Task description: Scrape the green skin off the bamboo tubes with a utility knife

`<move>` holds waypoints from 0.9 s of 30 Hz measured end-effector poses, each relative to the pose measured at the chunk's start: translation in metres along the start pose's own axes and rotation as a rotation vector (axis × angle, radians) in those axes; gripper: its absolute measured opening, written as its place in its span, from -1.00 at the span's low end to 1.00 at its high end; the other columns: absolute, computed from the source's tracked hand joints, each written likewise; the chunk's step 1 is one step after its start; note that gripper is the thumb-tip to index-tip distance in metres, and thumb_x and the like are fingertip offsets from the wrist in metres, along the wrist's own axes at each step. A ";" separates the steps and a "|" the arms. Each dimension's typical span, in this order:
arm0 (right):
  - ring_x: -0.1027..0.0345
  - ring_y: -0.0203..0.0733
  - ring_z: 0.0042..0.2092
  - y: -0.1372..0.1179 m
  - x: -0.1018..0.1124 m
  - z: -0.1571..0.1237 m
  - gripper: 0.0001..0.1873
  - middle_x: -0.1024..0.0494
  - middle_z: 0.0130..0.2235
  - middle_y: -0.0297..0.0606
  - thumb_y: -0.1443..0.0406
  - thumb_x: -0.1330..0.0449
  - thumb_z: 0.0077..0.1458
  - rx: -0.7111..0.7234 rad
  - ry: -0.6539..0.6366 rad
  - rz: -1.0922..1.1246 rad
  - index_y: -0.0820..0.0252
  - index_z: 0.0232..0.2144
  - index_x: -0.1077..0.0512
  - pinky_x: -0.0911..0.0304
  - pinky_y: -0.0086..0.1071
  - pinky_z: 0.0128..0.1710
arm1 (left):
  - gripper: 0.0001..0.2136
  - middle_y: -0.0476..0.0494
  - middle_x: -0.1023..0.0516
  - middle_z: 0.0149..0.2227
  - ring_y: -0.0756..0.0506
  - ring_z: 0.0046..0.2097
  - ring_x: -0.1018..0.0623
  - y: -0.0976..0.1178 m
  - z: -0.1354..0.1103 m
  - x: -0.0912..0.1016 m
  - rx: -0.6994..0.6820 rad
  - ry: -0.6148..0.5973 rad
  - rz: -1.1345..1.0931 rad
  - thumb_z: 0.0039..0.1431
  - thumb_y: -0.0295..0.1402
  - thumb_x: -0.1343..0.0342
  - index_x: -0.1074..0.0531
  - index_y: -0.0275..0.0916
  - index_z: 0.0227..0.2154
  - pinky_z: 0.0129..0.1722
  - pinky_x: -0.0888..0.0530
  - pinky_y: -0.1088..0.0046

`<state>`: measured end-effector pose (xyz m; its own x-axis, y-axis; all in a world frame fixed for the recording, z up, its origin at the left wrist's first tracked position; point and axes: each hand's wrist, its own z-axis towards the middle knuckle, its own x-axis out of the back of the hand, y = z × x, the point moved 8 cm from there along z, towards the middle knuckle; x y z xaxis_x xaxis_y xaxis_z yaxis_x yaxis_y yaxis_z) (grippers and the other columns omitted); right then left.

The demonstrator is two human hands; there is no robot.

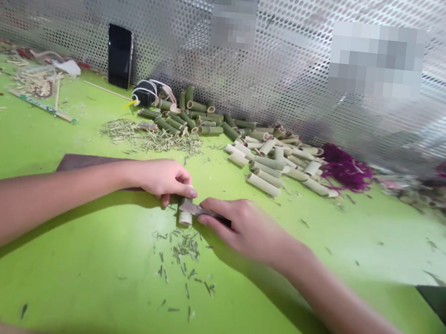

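My left hand (161, 181) grips a short bamboo tube (185, 213) standing on the green tabletop (78, 258), its fingers wrapped over the top. My right hand (242, 230) is shut on a small knife (196, 210), with the blade laid against the tube's upper part and the dark handle inside my fist. Thin green bamboo peelings (184, 250) lie scattered on the table just below the tube. A dark flat board (88, 163) lies partly hidden beneath my left wrist.
Behind my hands lie a heap of green bamboo tubes (196, 116) and a heap of peeled pale tubes (271, 164), beside a mound of shavings (150, 138). A phone (119, 56) leans against the perforated metal screen (283, 51). Purple fibres (346, 169) lie to the right.
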<state>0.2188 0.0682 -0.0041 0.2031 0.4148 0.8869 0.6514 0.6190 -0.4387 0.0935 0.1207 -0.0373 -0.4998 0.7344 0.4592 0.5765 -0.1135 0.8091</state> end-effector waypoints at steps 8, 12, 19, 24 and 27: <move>-0.33 -0.30 -0.54 0.005 0.004 -0.009 -0.56 -0.55 -0.48 -0.30 0.09 0.06 0.46 0.056 0.031 0.002 0.19 -0.21 -0.52 -0.14 -0.41 -0.51 | -0.70 0.07 -0.52 -0.53 -0.01 -0.53 -0.57 -0.003 0.002 0.000 -0.032 -0.013 0.018 0.26 -0.05 -0.22 -0.48 -0.20 -0.36 -0.44 -0.40 0.49; -0.34 -0.28 -0.55 0.012 0.005 -0.005 -0.61 -0.57 -0.47 -0.29 0.13 0.04 0.45 -0.051 0.117 -0.128 0.18 -0.19 -0.52 -0.15 -0.39 -0.51 | -0.75 0.08 -0.51 -0.52 0.01 -0.54 -0.55 -0.001 0.000 0.000 -0.025 -0.024 0.019 0.33 -0.14 -0.17 -0.47 -0.20 -0.36 -0.45 -0.40 0.50; -0.34 -0.29 -0.51 0.006 -0.003 -0.002 -0.65 -0.57 -0.43 -0.33 0.14 0.02 0.45 -0.066 0.061 -0.094 0.14 -0.19 -0.50 -0.14 -0.38 -0.49 | -0.73 0.10 -0.47 -0.54 0.02 -0.56 -0.53 0.001 -0.001 0.000 -0.018 -0.014 0.004 0.25 -0.10 -0.24 -0.46 -0.20 -0.39 -0.45 -0.40 0.50; -0.30 -0.31 -0.54 0.001 -0.001 -0.004 -0.61 -0.52 -0.48 -0.35 0.11 0.03 0.45 -0.041 -0.013 0.012 0.16 -0.27 -0.48 -0.14 -0.39 -0.50 | -0.68 0.07 -0.52 -0.50 0.01 -0.53 -0.55 0.000 0.000 -0.001 -0.031 -0.025 0.016 0.22 -0.03 -0.25 -0.46 -0.21 -0.37 -0.43 -0.40 0.49; -0.30 -0.32 -0.54 -0.005 -0.003 -0.010 -0.59 -0.52 -0.49 -0.36 0.10 0.02 0.45 0.033 -0.125 0.073 0.16 -0.30 -0.49 -0.13 -0.41 -0.51 | -0.72 0.06 -0.51 -0.49 0.01 -0.53 -0.56 -0.001 0.001 -0.001 -0.035 -0.039 0.016 0.28 -0.07 -0.19 -0.47 -0.20 -0.34 -0.45 -0.38 0.50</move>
<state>0.2225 0.0568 -0.0025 0.1554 0.5382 0.8284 0.6131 0.6050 -0.5080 0.0939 0.1207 -0.0394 -0.4647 0.7578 0.4580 0.5611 -0.1481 0.8144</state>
